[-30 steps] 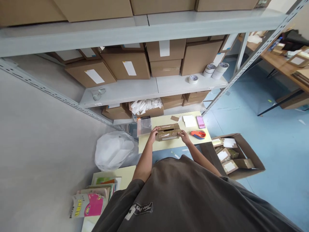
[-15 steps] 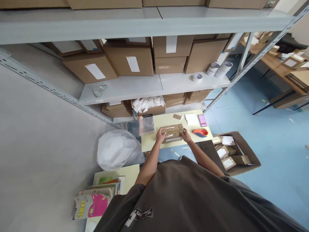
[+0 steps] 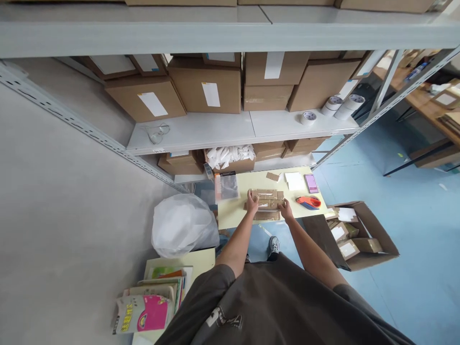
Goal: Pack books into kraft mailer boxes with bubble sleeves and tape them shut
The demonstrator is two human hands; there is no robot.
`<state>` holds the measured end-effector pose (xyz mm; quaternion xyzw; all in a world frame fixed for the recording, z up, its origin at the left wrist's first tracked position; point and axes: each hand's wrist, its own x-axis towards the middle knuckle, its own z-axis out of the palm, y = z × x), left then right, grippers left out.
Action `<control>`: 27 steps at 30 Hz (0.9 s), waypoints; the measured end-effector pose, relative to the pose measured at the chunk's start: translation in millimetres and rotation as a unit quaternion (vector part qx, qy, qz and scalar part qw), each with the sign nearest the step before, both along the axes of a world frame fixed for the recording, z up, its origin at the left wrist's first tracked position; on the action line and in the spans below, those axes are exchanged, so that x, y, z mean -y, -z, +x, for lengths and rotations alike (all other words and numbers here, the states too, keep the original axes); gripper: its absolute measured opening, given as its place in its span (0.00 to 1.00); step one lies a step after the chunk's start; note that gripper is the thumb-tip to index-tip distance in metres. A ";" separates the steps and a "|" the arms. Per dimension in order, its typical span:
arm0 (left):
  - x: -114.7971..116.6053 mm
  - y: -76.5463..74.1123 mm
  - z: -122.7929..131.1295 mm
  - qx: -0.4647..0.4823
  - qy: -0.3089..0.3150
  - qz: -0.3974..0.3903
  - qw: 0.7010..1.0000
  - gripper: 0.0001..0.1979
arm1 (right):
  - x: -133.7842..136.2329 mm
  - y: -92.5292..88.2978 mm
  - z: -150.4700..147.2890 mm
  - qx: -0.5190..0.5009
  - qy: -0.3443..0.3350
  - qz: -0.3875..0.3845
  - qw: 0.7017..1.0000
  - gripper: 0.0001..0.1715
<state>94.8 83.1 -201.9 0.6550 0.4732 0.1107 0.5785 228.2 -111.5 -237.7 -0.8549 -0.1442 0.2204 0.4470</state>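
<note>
A small brown cardboard box (image 3: 268, 194) lies on the pale yellow table in front of me, with pale patches and shiny tape on it. My left hand (image 3: 252, 203) grips its left end, fingers bent over the edge. At its right end, my right hand (image 3: 286, 210) has its thumb and fingers closed on the cardboard. Lengthwise strips or flaps show between the hands; I cannot tell whether the box is open. To the right of it lies an orange and blue tool (image 3: 309, 202), perhaps a tape dispenser. Beyond are white paper sheets (image 3: 294, 181) and a purple stack (image 3: 311, 183).
Grey shelving (image 3: 215, 130) holding cartons and tape rolls (image 3: 308, 118) stands behind the table (image 3: 230, 216). On the right floor sits a large open carton (image 3: 386, 235) of small boxes. A white plastic bag (image 3: 183, 225) and books (image 3: 151, 306) are at left.
My view has shifted, so the scene sits further right and my shoe shows. The box appears tilted, with more of its near side visible between my hands. Both hands still hold it.
</note>
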 end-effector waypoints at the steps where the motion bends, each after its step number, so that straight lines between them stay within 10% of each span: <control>1: 0.2 2.8 2.8 -0.011 -0.014 -0.006 1.000 0.38 | -3.9 -1.1 1.6 -0.010 0.014 -0.004 1.000 0.39; 11: 0.6 15.6 15.9 -0.092 -0.058 0.027 0.994 0.31 | -17.9 -25.6 27.8 -0.045 -0.040 -0.046 0.997 0.35; 19: -2.8 2.4 22.2 -0.169 -0.051 0.127 0.976 0.31 | 83.0 -50.9 123.2 0.093 -0.058 -0.041 0.993 0.35; 27: 5.3 -5.0 28.2 -0.245 -0.048 0.176 0.952 0.32 | 152.3 -10.9 187.0 0.055 -0.100 -0.093 0.989 0.22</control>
